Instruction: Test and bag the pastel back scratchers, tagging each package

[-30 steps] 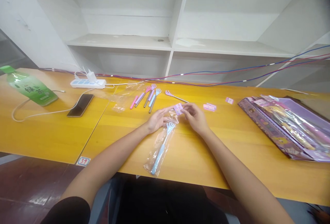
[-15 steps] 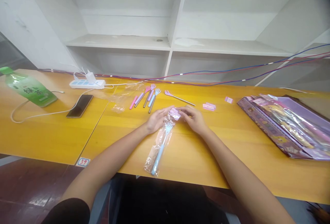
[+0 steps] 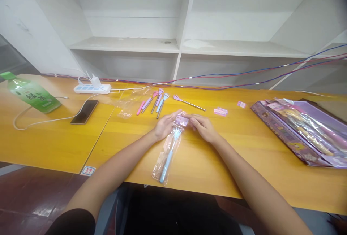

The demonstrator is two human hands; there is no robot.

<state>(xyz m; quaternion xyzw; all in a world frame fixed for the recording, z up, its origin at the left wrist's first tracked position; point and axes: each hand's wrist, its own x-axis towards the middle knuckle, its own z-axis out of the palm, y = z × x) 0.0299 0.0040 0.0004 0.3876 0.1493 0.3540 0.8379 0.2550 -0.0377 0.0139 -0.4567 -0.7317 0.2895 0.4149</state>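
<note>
At frame centre, the clear bag [image 3: 163, 160] with its blue claw-headed stick [image 3: 167, 161] slants from lower left up between the part-open left hand [image 3: 164, 126], nearer, at its mouth, and the right hand [image 3: 202, 126], fingers bent by the printed card [image 3: 181, 120], grip unclear.

My one view comes from the wearer's head, looking forward and down over the left hand [image 3: 164, 127] and right hand [image 3: 204, 127], near enough to show both forearms. I see the table [image 3: 206, 170] across the middle, white shelves [image 3: 124, 43] facing me above, and floor [image 3: 29, 195] at lower left.
</note>
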